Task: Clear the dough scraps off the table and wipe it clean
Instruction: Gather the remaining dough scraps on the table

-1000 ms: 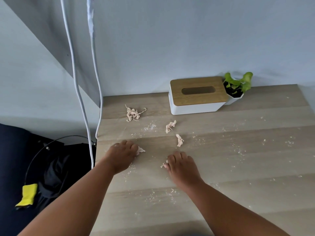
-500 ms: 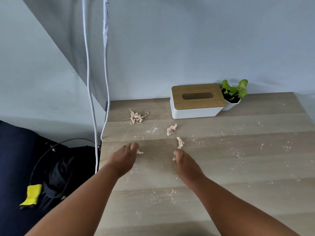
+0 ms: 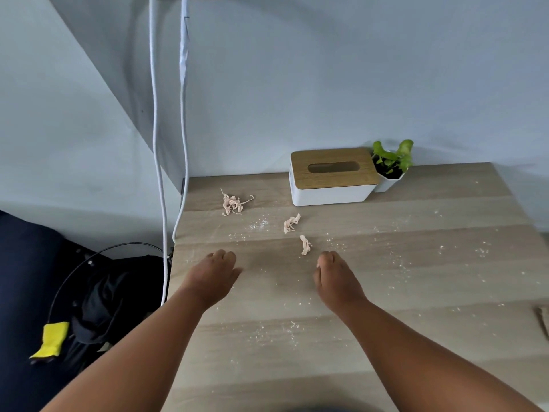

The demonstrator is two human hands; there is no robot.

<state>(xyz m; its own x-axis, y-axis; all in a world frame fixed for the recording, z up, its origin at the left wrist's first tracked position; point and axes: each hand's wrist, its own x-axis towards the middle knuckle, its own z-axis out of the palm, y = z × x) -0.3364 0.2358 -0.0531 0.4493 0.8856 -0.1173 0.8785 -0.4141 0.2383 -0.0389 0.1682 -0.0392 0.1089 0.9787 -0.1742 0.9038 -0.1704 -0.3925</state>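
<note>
Three pale pink dough scraps lie on the wooden table (image 3: 416,292): a stringy clump (image 3: 234,203) far left, a smaller one (image 3: 291,223) mid-table, and a small piece (image 3: 305,245) just beyond my right hand. My left hand (image 3: 215,270) hovers low near the table's left edge, its fingers curled under. My right hand (image 3: 334,273) is also curled, its knuckles a few centimetres short of the nearest piece. The scraps that lay at each hand's fingertips no longer show on the table and sit hidden inside the curled fingers. White flour specks (image 3: 258,225) dot the surface.
A white tissue box with a wooden lid (image 3: 332,176) and a small potted plant (image 3: 392,165) stand against the back wall. Two white cables (image 3: 157,144) hang past the table's left edge. Dark bags and a yellow item (image 3: 50,343) lie on the floor left.
Both hands closed their fingers round the scraps at their fingertips and lifted slightly; those two scraps have vanished from the table. The view tilted up.
</note>
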